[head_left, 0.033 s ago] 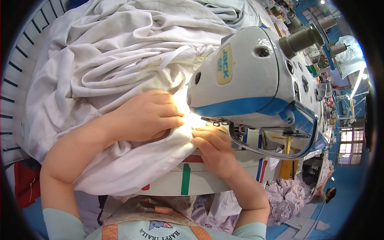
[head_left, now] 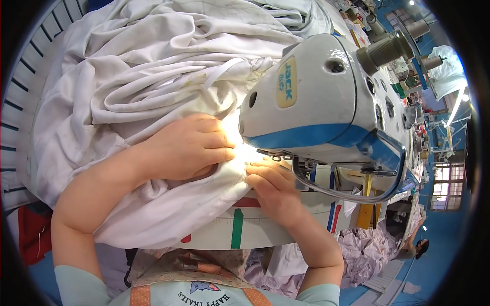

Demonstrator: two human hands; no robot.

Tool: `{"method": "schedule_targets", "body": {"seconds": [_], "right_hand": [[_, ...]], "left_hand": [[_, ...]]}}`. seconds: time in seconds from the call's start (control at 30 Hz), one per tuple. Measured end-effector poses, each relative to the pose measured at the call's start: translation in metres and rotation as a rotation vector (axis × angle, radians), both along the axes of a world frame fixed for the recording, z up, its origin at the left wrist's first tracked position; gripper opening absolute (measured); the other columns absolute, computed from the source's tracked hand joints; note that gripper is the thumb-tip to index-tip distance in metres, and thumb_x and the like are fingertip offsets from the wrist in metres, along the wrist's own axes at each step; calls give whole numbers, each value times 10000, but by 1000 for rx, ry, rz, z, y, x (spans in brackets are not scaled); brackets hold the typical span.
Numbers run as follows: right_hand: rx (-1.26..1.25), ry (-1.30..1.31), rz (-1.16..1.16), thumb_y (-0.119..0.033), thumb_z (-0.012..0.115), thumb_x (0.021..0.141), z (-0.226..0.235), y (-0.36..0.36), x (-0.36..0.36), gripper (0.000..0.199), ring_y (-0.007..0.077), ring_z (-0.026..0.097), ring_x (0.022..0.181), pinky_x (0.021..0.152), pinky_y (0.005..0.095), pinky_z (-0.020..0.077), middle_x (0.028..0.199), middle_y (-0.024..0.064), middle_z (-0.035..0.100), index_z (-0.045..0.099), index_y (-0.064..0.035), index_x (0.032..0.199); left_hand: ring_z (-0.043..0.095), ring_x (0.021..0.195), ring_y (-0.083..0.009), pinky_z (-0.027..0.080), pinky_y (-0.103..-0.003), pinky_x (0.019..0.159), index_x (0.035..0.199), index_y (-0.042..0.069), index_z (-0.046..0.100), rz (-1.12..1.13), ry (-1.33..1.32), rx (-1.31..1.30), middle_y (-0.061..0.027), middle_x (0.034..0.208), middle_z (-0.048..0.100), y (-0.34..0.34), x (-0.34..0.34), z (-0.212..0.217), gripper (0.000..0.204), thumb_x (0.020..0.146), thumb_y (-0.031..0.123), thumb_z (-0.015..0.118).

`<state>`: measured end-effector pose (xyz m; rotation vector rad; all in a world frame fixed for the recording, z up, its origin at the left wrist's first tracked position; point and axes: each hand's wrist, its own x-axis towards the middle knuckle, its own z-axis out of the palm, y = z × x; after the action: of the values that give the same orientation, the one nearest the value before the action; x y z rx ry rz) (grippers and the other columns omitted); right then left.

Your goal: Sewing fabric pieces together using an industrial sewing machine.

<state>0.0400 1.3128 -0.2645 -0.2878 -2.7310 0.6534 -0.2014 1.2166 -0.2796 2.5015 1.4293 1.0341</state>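
A large white cloth (head_left: 143, 76) lies in folds across the sewing table, and its near edge drapes toward me. My left hand (head_left: 199, 145) is closed on the cloth just left of the sewing machine (head_left: 306, 92), fingers curled into the fabric. Close by on the right, my right hand (head_left: 273, 183) pinches the cloth's edge beside the needle area, under the machine head. Bright lamp light washes out the fabric between both hands. The needle and presser foot are partly hidden by the machine head and my fingers.
A curved metal guard (head_left: 352, 196) juts from the machine's front. Thread cones (head_left: 385, 51) stand behind it at the right. Crumpled pale lilac cloth (head_left: 365, 255) is heaped below the table on the right. A slatted white rail (head_left: 18, 112) borders the left side. Another person is far right.
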Motion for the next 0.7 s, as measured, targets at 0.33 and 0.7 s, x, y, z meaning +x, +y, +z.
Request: {"method": "schedule_targets", "body": {"seconds": [0.33,0.7], "right_hand": [[63,4,30,43,666,683,-4,4,6,286,286,677,953,837,382,551,1036,94,689,668,-73,945],[109,-178,-406,-82,659,804,-57,84,-6,159,244,641,997,895,425,481,1100,95,669,690,-65,959]], "left_hand": [[607,925,-230,494,-388,846,945,113,666,12,6,31,-25,961,636,2,0,-1,205,742,111,689],[590,964,-257,487,-398,861,1088,-10,648,454,29,-206,-111,999,627,-54,118,29,385,750,174,656]]}}
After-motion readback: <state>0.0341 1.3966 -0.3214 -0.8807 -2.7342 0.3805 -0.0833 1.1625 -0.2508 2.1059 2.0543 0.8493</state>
